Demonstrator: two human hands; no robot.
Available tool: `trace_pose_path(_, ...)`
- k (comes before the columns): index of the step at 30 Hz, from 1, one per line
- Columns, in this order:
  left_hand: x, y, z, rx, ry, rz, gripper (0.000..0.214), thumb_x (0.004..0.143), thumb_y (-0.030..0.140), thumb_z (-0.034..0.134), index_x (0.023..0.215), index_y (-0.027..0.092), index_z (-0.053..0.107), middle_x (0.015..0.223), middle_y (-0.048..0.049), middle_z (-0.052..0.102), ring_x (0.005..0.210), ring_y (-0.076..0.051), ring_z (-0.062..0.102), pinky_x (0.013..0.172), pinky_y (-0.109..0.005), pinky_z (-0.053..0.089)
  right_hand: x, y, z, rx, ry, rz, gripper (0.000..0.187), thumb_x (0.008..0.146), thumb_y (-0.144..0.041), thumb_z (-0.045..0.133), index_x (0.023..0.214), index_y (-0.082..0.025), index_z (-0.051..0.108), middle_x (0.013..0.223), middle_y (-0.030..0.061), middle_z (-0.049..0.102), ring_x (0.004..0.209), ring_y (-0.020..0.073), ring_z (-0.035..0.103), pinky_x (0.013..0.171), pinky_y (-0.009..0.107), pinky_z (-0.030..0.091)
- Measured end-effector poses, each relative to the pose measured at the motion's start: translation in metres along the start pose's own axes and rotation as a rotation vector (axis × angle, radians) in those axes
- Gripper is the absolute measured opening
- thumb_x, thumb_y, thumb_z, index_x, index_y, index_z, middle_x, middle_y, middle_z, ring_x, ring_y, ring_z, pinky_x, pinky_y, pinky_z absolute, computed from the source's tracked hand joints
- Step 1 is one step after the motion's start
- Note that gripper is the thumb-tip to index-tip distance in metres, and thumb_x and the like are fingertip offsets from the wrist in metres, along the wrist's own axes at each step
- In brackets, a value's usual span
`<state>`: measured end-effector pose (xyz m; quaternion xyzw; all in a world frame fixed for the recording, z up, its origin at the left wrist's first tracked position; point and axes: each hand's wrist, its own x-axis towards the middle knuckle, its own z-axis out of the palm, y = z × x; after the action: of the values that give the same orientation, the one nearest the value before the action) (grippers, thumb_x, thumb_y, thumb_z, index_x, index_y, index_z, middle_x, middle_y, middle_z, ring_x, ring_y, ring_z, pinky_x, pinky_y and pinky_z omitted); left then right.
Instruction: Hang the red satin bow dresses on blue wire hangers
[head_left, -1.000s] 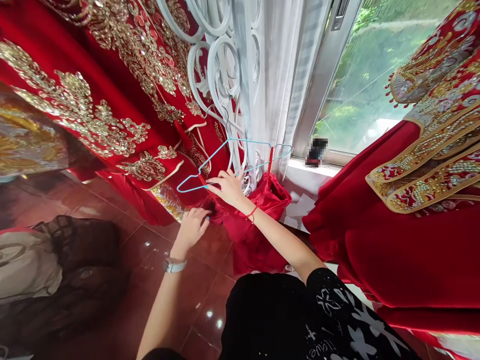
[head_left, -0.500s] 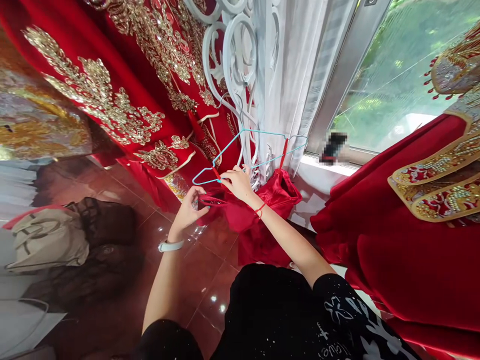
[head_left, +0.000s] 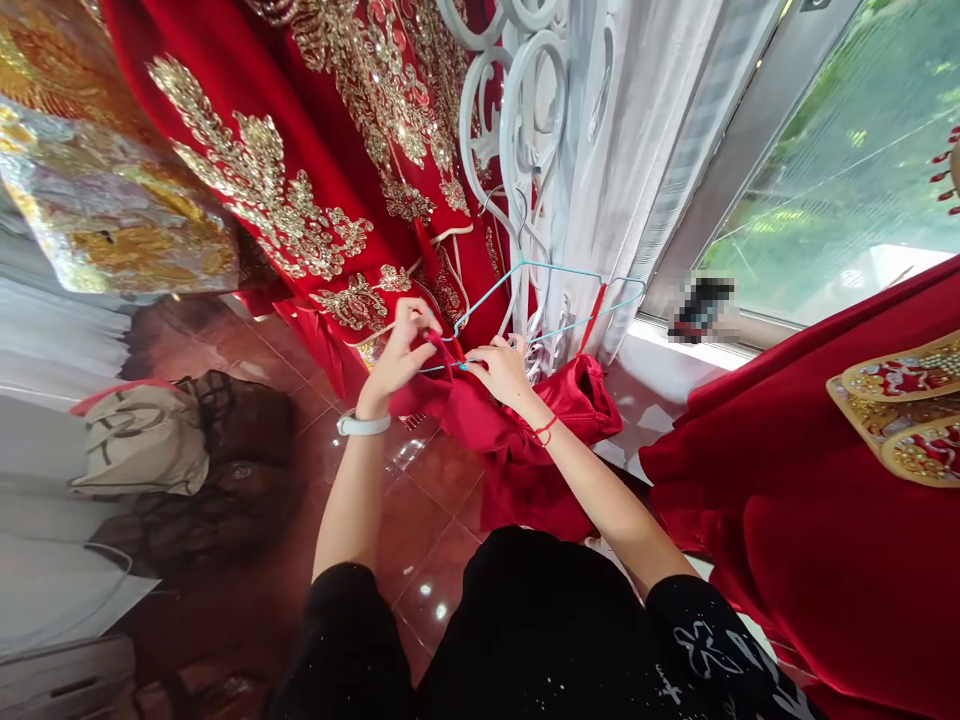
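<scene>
A light-blue wire hanger [head_left: 487, 295] hangs by its hook from white scrollwork. A red satin dress [head_left: 480, 415] hangs below it, one strap [head_left: 592, 320] looped over the hanger's right end. At the left end, my left hand [head_left: 405, 350] is closed, pinching a red strap of the dress near the hanger's corner. My right hand [head_left: 501, 372] is closed on the hanger's lower bar beside that strap, with some fingertips hidden. A red string is round the right wrist and a pale band round the left.
Red gowns with gold sequins [head_left: 277, 200] hang at the left, close behind the hanger. White scrollwork [head_left: 536, 110] and a curtain stand ahead, beside a window [head_left: 810, 200]. Another red garment [head_left: 810, 500] fills the right. Bags [head_left: 142, 440] sit at the lower left above the tiled floor [head_left: 420, 490].
My left hand has risen towards the hanger's left corner, carrying the red strap up. My right hand stays at the lower bar. The view has shifted slightly left.
</scene>
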<state>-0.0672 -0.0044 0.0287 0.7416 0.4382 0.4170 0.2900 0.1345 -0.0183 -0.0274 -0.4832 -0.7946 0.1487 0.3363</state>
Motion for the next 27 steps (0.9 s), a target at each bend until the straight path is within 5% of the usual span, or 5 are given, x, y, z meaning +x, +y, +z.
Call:
trace_pose_path(3,0.009,0.008,0.017,-0.01,-0.029,0.056,0.06,0.077,0.03,0.073,0.131,0.025,0.047,0.11,-0.0071,0.059,0.094,-0.022,0.06,0.089,-0.039,0.055,-0.001,0.002,-0.002,-0.027,0.014,0.008,0.022,0.101,-0.03,0.059,0.102,-0.025,0.08,0.104,0.0058,0.081,0.104,0.0271,0.057,0.111,0.052,0.019)
trace_pose_path(6,0.0,0.001,0.03,-0.062,0.106,0.127,0.073,0.077,0.036,0.076,0.14,0.027,0.041,0.124,-0.0083,0.058,0.095,-0.019,0.061,0.085,-0.034,0.055,-0.003,0.006,-0.004,-0.054,0.013,-0.002,0.022,0.102,-0.031,0.058,0.1,-0.026,0.08,0.102,0.0053,0.081,0.104,0.0262,0.057,0.111,0.051,0.02)
trace_pose_path(12,-0.023,-0.007,0.048,0.166,0.22,0.059,0.017,0.094,0.033,0.063,0.104,0.021,0.067,0.1,-0.0053,0.072,0.094,-0.021,0.065,0.094,-0.038,0.052,-0.004,0.009,-0.006,-0.093,-0.01,-0.019,0.022,0.101,-0.026,0.056,0.097,-0.026,0.078,0.098,0.0035,0.08,0.101,0.0246,0.056,0.11,0.048,0.021)
trace_pose_path(20,-0.017,0.001,0.061,0.378,0.233,0.063,0.018,0.095,0.03,0.064,0.111,0.022,0.068,0.102,-0.0055,0.073,0.093,-0.021,0.066,0.089,-0.034,0.051,-0.002,0.014,-0.007,-0.116,0.002,-0.006,0.022,0.098,-0.021,0.056,0.09,-0.025,0.076,0.091,0.0041,0.078,0.1,0.0254,0.058,0.109,0.049,0.026)
trace_pose_path(27,-0.019,-0.009,0.072,0.231,0.301,0.018,0.015,0.091,0.033,0.066,0.1,0.021,0.071,0.08,0.0006,0.072,0.07,-0.014,0.064,0.074,-0.025,0.05,-0.041,0.046,-0.032,0.352,0.164,-0.121,0.024,0.096,-0.028,0.057,0.11,-0.027,0.077,0.117,0.0067,0.077,0.112,0.0241,0.067,0.11,0.047,0.042)
